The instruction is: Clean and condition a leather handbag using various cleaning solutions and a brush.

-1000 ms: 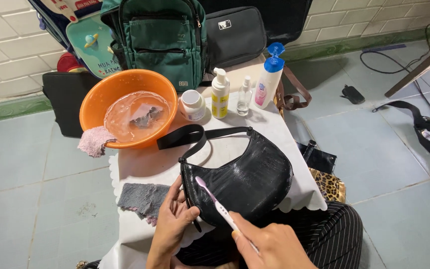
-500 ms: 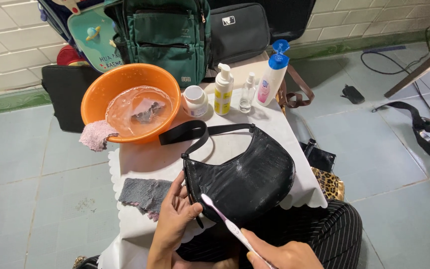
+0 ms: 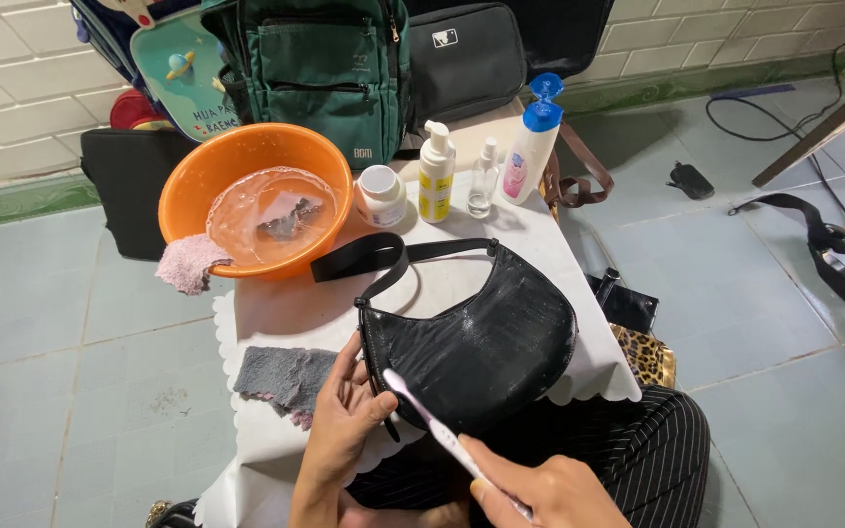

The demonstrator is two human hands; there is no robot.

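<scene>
While the black handbag (image 3: 481, 347) lay on the desk (image 3: 276, 313), left hand (image 3: 344, 425) fingers gripped its near edge; right hand (image 3: 540, 489) fingers closed on a toothbrush (image 3: 432, 420), its head touching the bag.

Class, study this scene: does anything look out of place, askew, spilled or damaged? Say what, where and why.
A pink fluffy cloth hangs over the orange plastic basin's rim, half out. The tall white bottle's blue flip cap stands open. The black crescent-shaped leather handbag shows whitish smears.
</scene>
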